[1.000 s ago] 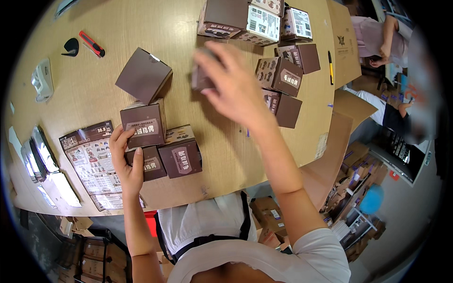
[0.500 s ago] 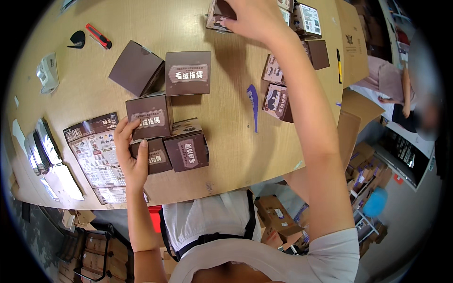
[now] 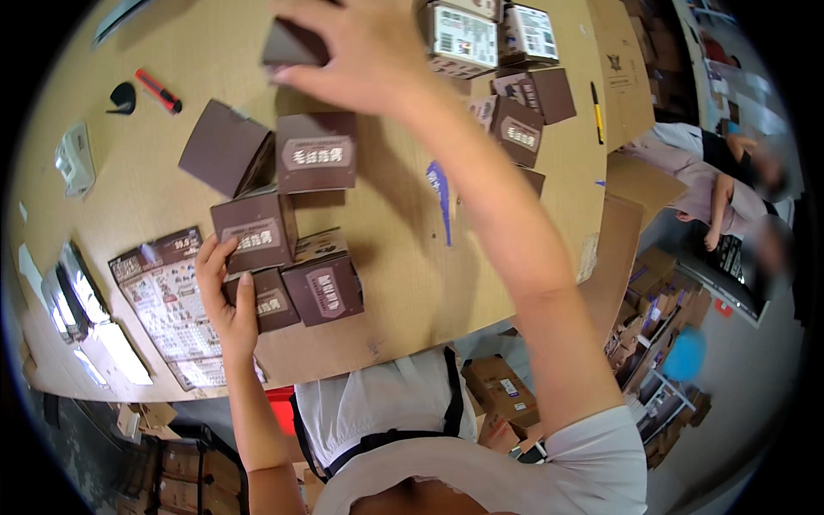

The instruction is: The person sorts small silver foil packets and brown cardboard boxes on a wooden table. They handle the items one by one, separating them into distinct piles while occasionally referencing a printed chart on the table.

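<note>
My right hand (image 3: 365, 60) reaches to the far side of the table and grips a brown cardboard box (image 3: 296, 45), partly hidden by the fingers. My left hand (image 3: 227, 300) is closed at the left side of the near boxes. Its fingertips lie on one brown box (image 3: 253, 219), and its thumb presses on a smaller-looking brown box (image 3: 276, 302) in front. A third box (image 3: 324, 290) stands against them on the right. Just beyond, a box with a pale printed label (image 3: 316, 154) sits beside a tilted plain-faced box (image 3: 223, 148).
More boxes (image 3: 463, 39) cluster at the far right, near a yellow pen (image 3: 596, 112). A purple strip (image 3: 440, 202) lies mid-table. On the left are a printed sheet (image 3: 167, 300), a red cutter (image 3: 159, 90), a tape dispenser (image 3: 75, 159) and shiny packets (image 3: 86, 309). People are at the right.
My right hand has carried its brown box leftward across the far part of the table. My left hand stays on the near boxes. The whole view has shifted slightly.
</note>
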Demonstrator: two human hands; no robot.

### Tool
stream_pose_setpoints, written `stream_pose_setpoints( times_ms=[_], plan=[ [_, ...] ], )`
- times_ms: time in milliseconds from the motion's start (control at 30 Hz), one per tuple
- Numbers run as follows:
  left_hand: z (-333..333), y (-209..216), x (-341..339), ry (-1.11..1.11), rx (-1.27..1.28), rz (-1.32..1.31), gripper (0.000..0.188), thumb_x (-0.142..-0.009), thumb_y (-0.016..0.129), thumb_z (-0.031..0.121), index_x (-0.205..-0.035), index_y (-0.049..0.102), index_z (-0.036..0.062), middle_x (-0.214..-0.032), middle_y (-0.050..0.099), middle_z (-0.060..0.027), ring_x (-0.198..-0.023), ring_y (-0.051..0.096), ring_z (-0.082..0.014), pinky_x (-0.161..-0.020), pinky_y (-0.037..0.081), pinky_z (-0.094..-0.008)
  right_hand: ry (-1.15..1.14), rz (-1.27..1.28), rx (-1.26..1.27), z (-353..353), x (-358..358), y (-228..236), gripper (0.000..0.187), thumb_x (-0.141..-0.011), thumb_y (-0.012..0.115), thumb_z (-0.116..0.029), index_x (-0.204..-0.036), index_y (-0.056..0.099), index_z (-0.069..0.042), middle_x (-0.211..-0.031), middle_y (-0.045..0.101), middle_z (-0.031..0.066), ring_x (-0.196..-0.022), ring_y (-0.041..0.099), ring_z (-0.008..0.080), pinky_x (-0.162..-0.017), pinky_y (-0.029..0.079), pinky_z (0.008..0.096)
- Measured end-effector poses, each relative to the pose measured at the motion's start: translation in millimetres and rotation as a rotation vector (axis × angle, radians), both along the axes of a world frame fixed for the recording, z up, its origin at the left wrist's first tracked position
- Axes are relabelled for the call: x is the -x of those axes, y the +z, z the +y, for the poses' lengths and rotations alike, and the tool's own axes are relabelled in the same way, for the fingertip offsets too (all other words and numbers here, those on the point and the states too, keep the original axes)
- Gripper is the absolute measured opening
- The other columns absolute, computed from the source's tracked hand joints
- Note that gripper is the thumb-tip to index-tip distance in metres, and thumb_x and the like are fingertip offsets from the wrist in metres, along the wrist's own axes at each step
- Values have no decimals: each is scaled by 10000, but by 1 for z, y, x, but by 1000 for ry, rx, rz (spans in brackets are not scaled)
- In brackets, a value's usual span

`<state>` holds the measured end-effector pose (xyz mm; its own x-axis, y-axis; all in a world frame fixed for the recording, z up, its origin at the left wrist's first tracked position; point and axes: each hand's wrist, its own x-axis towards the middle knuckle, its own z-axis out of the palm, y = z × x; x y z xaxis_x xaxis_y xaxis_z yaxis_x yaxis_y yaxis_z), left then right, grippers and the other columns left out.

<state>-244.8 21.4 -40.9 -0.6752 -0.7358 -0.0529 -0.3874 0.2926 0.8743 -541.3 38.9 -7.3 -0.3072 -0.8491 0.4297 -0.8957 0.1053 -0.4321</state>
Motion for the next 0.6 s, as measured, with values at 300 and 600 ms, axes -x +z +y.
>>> stream_pose_setpoints(
  times_ms=[300,600],
  plan=[
    [1,-3,2,-5,5,4,358,-768,474,41,-1125,486,60,-1223,394,-139,-1145,364,-242,-938,264,-342,-39,-113,105,43,-22,-2,430,-662,657,-291,-1051,553,-140,-1116,463,123,-1079,399,308,-886,286,453],
    [1,-1,2,-8,16,-2,351,-769,468,40,-1119,487,53,-1204,409,-145,-1140,369,-241,-934,268,-339,-454,-311,-391,223,-16,26,758,-528,762,-121,-1197,407,-96,-1172,408,128,-1061,421,313,-880,389,391]
  ],
)
